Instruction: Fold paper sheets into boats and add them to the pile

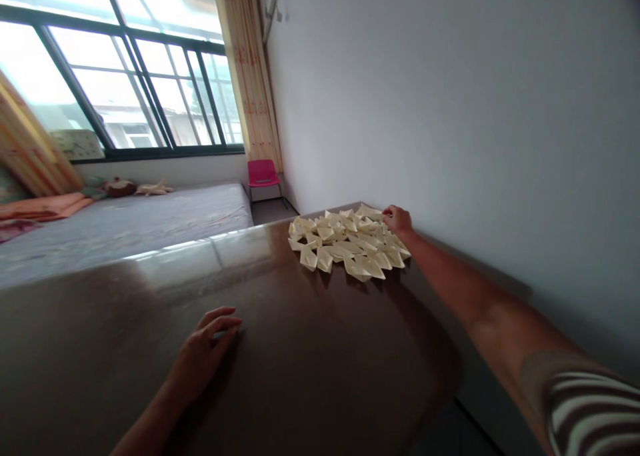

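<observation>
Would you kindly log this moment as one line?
right hand: at pile of cream folded-paper pieces, far right edge, grip unclear | left hand: over glossy brown table, no held object visible

One left hand (197, 359), one right hand (399, 220) and one bench (300, 349) show; just beside the right fingers (388, 212) lie more than twenty folded paper pieces (353, 243), overlapping too much for an exact count. Well beyond the left fingers (220, 323) are one bed (170, 216), one pink chair (263, 172), one window (150, 96) and two curtains (253, 76).
</observation>
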### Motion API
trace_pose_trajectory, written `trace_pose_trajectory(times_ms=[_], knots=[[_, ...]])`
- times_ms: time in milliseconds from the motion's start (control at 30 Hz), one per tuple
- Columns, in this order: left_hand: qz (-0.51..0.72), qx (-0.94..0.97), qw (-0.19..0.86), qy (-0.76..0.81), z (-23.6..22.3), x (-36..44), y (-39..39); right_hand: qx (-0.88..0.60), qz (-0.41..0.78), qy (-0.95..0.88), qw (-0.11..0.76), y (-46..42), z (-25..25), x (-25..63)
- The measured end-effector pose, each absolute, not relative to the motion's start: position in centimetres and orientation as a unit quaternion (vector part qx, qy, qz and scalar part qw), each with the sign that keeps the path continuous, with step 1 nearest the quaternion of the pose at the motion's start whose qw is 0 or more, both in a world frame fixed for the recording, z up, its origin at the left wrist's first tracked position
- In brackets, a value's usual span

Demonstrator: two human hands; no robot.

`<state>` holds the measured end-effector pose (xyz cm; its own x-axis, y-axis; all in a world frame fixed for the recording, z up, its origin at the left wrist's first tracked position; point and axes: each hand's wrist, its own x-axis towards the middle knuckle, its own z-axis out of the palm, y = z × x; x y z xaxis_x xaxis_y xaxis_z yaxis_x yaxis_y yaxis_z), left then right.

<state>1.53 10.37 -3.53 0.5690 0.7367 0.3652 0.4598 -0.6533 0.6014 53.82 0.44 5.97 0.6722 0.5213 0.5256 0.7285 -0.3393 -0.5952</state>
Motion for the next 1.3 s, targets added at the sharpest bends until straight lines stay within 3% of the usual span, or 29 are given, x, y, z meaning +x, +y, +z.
trace_pose_trajectory(times_ms=[267,433,567,767,967,1133,1300], knots=[[0.324,0.836,0.247,0.367,-2.7,1.7,10.2,-0.770,-0.138,-0.447,0.435,2.1,7.0,50.6],[0.370,0.807,0.278,0.367,-2.2,2.3,8.5,-0.567,0.030,-0.717,0.405,1.6,5.1,36.5],[0.367,0.831,0.297,0.294,-2.2,2.5,6.9,-0.492,0.105,-0.782,0.368,0.9,1.6,29.2],[0.330,0.860,0.265,0.286,-2.4,2.5,6.9,-0.505,0.184,-0.768,0.348,2.1,-1.0,28.9],[0.318,0.870,0.242,0.290,-2.2,3.1,7.2,-0.499,0.181,-0.773,0.349,2.4,-0.8,27.4],[0.308,0.881,0.216,0.288,-2.1,3.3,7.1,-0.470,0.110,-0.835,0.266,3.4,1.0,26.8],[0.295,0.889,0.208,0.283,-2.2,3.1,7.3,-0.490,0.049,-0.864,0.106,4.4,3.1,25.0]])
